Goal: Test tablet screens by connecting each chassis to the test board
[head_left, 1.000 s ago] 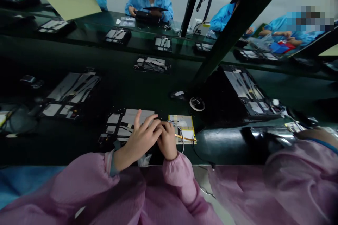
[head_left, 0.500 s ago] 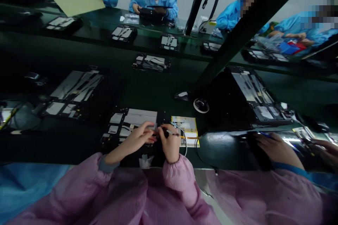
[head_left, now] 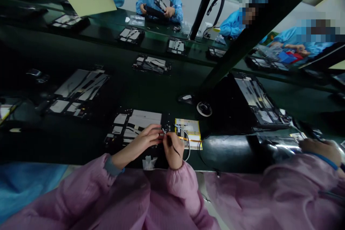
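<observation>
An opened tablet or similar device [head_left: 144, 118], with silver-grey panels and black ribbon strips, lies in front of me. My left hand [head_left: 147, 138] reaches over its right part, fingers stretched and slightly apart, the fingertips close to my right hand. Whether they touch a small part is hidden. My right hand [head_left: 174, 149] is closed in a pinch on a slim dark tool that looks like tweezers [head_left: 175, 148]. A small pale tip shows by the fingertips at the device's right side. Just right of this hand is a yellow-edged white panel [head_left: 192, 125] with a pale cable [head_left: 188, 143].
Similar opened devices stand left [head_left: 68, 86], right [head_left: 249, 88] and beyond [head_left: 152, 64]. A round white-rimmed object [head_left: 204, 109] lies near a dark post [head_left: 226, 52]. Crumpled clear plastic [head_left: 149, 162] sits at the table edge. A co-worker's hand [head_left: 322, 151] is at the right; others sit opposite.
My right hand has turned, and the tool's tail now points down toward me. My left fingers have drawn closer together. The co-worker's hand at right has shifted rightward.
</observation>
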Available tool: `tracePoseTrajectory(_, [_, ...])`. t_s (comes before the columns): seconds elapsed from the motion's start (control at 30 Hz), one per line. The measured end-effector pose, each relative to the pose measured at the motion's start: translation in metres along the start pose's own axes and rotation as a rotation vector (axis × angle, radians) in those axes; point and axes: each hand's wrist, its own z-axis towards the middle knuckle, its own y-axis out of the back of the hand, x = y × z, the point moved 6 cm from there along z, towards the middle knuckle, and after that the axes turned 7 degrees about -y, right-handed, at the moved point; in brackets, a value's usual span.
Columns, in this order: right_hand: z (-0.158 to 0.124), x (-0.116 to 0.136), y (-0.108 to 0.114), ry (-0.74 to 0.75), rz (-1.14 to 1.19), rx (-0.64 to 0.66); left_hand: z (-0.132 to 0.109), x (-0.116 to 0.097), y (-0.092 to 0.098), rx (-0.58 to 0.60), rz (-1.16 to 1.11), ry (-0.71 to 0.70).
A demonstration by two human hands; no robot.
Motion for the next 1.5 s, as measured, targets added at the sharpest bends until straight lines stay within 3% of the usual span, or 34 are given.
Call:
tracePoseTrajectory(0.13, [0.005, 0.009, -0.008, -0.109, 0.126, -0.035, -0.001, 0.000, 0.000, -0.070, -0.096, -0.012])
tracePoseTrajectory(0.27, [0.002, 0.024, -0.011, -0.015, 0.115, 0.061, 0.000, -0.007, 0.000, -0.074, 0.033, -0.080])
tracePoseTrajectory(0.43, [-0.016, 0.029, -0.008, 0.202, 0.010, 0.257, 0.003, -0.029, -0.004, 0.056, 0.460, -0.137])
tracePoseTrajectory(0.57, [-0.022, 0.016, 0.002, 0.157, 0.058, 0.300, 0.009, -0.049, 0.001, 0.175, 0.904, -0.265])
tracePoseTrajectory(0.73, [-0.008, 0.001, 0.001, 0.060, -0.078, 0.163, 0.009, -0.073, 0.020, 0.051, 1.746, -0.569])
tracePoseTrajectory(0.87, [-0.003, 0.009, -0.018, 0.173, -0.260, 0.241, 0.008, -0.075, 0.023, -0.009, 2.010, -0.649])
tracePoseTrajectory(0.97, [-0.003, 0.015, -0.022, 0.198, -0.338, 0.256, 0.001, -0.077, 0.028, -0.083, 1.909, -0.726])
tracePoseTrajectory(1.03, [-0.004, 0.019, -0.022, 0.200, -0.358, 0.251, -0.010, -0.080, 0.042, -0.200, 1.759, -0.787])
tracePoseTrajectory(1.13, [-0.006, 0.023, -0.023, 0.215, -0.374, 0.247, -0.039, -0.077, 0.085, -0.468, 1.494, -0.740])
tracePoseTrajectory(1.23, [-0.011, 0.023, -0.027, 0.250, -0.401, 0.244, -0.068, -0.057, 0.135, -0.662, 1.171, -0.515])
tracePoseTrajectory(1.3, [-0.013, 0.021, -0.030, 0.285, -0.411, 0.236, -0.078, -0.042, 0.154, -0.657, 0.904, -0.386])
tracePoseTrajectory(1.37, [-0.015, 0.017, -0.032, 0.315, -0.413, 0.226, -0.081, -0.035, 0.160, -0.639, 0.619, -0.314])
tracePoseTrajectory(1.5, [-0.014, 0.011, -0.032, 0.358, -0.415, 0.260, -0.077, -0.038, 0.145, -0.561, 0.300, -0.144])
